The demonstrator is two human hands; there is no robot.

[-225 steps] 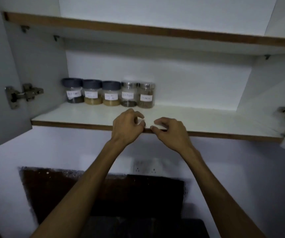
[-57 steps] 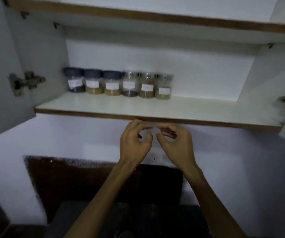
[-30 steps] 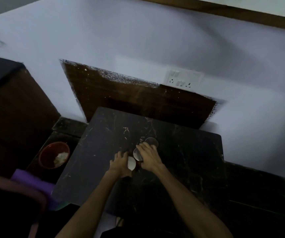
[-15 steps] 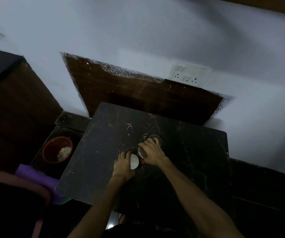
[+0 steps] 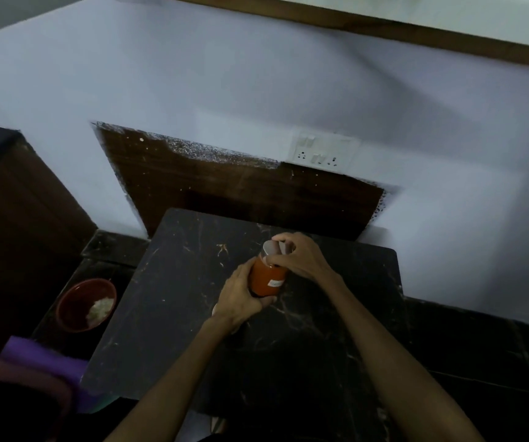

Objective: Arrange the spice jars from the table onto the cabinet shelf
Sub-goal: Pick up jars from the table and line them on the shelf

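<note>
Lifted off the table (image 5: pixel 193 314) since half a second ago: orange spice jar (image 5: pixel 264 279), now tilted at centre frame. Left hand (image 5: pixel 241 298) wrapped round the body, right hand (image 5: pixel 301 256) pinching the pale lid (image 5: pixel 271 248). Risk, probably: loose lid slipping under that top pinch, spilling powder. Red bowl (image 5: pixel 84 304) at lower left, well apart.
</note>
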